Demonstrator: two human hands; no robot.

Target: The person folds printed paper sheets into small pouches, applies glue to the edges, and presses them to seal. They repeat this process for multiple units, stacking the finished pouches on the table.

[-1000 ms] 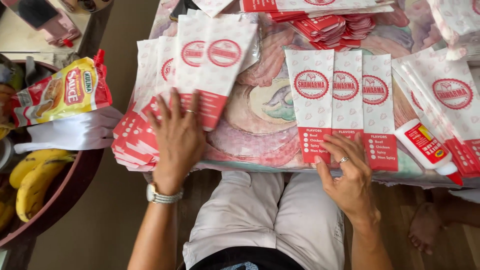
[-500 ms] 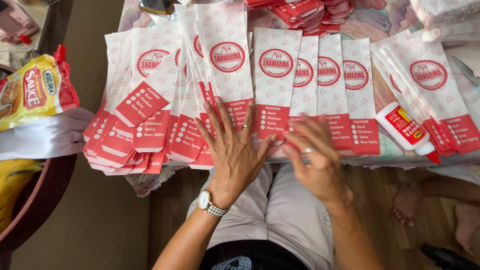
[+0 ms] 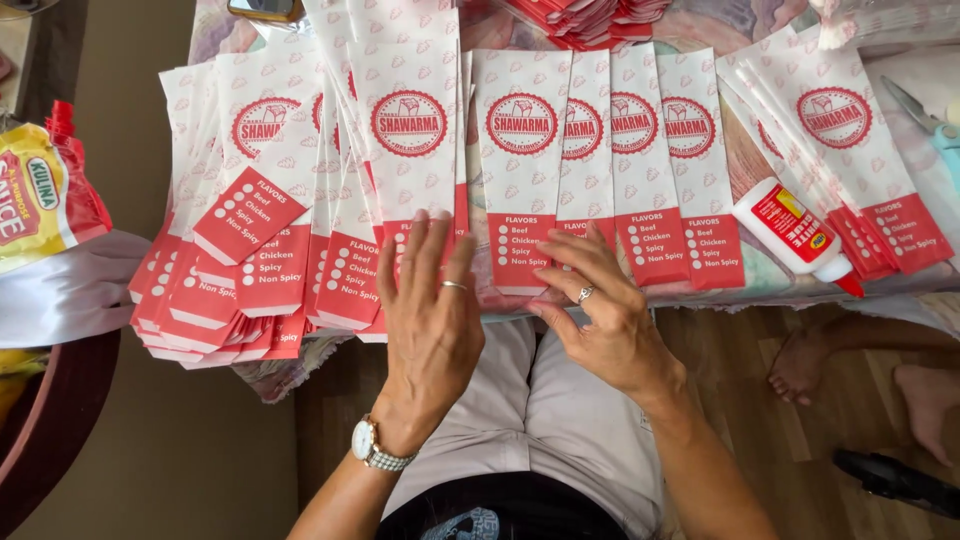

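Many flat white-and-red paper food sleeves lie overlapped along the table's near edge. My left hand (image 3: 428,310), with a ring and a wristwatch, rests flat with fingers spread on the lower end of a sleeve (image 3: 408,150) atop the left pile (image 3: 262,240). My right hand (image 3: 592,310), also ringed, touches the bottom edge of the first sleeve (image 3: 522,170) in a row of several sleeves (image 3: 640,160) laid side by side. Neither hand grips anything.
A white glue bottle with a red tip (image 3: 795,235) lies right of the row, next to another sleeve stack (image 3: 850,140). Scissors (image 3: 925,115) sit far right. A yellow-red packet (image 3: 40,195) and white cloth (image 3: 70,290) are left. Someone's bare feet (image 3: 860,365) rest on the wooden floor.
My left hand slid right from the left pile to the table's middle, close to my right hand. The view shifted left and closer to the sleeves.
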